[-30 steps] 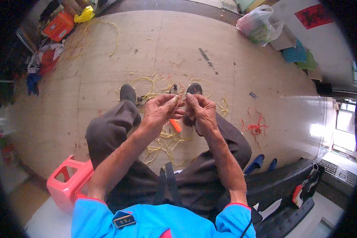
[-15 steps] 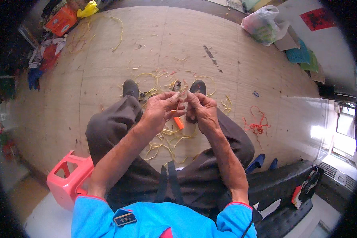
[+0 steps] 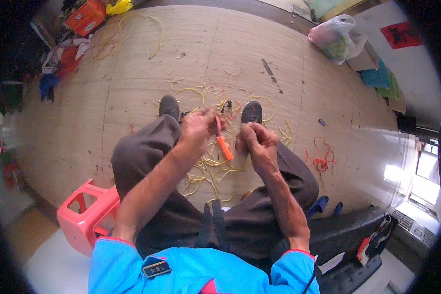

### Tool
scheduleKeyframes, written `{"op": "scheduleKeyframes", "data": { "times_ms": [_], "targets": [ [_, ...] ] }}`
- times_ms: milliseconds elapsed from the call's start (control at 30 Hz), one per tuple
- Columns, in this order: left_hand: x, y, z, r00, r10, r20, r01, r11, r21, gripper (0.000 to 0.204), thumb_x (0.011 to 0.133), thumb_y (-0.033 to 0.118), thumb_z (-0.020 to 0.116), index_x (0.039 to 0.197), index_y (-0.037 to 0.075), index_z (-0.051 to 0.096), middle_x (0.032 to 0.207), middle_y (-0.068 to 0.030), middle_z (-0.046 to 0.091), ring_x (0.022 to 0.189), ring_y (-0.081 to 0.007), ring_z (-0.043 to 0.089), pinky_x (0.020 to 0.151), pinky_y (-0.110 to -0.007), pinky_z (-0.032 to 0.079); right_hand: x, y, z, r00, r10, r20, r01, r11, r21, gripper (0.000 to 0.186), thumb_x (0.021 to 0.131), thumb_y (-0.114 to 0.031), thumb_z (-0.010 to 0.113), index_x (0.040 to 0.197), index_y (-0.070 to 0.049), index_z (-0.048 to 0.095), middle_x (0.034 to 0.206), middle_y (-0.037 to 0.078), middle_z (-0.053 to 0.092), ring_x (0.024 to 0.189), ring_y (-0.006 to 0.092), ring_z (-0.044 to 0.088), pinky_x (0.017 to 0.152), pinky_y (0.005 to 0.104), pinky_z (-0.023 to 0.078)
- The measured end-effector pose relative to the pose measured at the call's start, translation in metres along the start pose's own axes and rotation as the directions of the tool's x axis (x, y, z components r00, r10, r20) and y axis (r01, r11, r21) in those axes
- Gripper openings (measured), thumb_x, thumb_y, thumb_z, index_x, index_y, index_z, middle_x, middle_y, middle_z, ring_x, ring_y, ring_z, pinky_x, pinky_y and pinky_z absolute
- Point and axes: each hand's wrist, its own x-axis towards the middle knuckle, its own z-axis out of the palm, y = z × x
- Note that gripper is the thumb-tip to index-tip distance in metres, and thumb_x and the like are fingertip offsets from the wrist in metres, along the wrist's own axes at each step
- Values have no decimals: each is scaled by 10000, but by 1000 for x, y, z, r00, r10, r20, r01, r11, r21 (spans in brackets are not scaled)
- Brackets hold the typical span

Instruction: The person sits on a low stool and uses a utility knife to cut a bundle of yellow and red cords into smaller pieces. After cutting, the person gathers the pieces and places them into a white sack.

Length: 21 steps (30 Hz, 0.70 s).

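My left hand [image 3: 199, 128] is raised between my knees, its fingers smeared by motion. A reddish strip shows beside its fingertips; whether the hand holds it I cannot tell. To its right, my right hand [image 3: 259, 142] is closed, thumb and fingers pinched together; what they grip is hidden or too small to name. The hands are apart. Below and between them shows a slim orange tool [image 3: 224, 148], which appears to lie on the floor. Under the hands spreads a loose tangle of yellow wire [image 3: 215, 171], with short yellow and reddish scraps around my shoes.
A pink plastic stool [image 3: 83, 210] stands at my left. A red wire bundle [image 3: 323, 161] lies on the floor to the right, near blue slippers [image 3: 318, 205] and a black padded seat [image 3: 348, 230]. Filled plastic bags [image 3: 335, 39] and an orange box [image 3: 85, 18] stand at the back.
My hands were together at the fingertips with a thin reddish wire; now they have parted, the right one moving toward me. The whole view has shifted slightly.
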Motion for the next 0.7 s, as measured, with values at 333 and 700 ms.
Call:
{"op": "scheduleKeyframes", "data": {
  "times_ms": [333,700],
  "targets": [
    [-4,11,-10,996,-87,-27,83,989,-118,176,949,159,620,1044,23,562,940,-81,650,859,-205,653,760,-349,560,4,-9,-21,991,116,69,-112,992,-61,310,998,-253,558,804,-17,613,631,32,585,511,73,490,471,227,382],
    [11,21,-32,997,-26,-72,16,992,-127,164,943,176,628,1025,37,598,939,-75,652,811,-178,647,726,-326,562,9,-5,-28,987,10,163,-40,983,180,378,1032,-315,442,915,-4,622,876,98,658,691,102,570,632,246,490]
  ]
}}
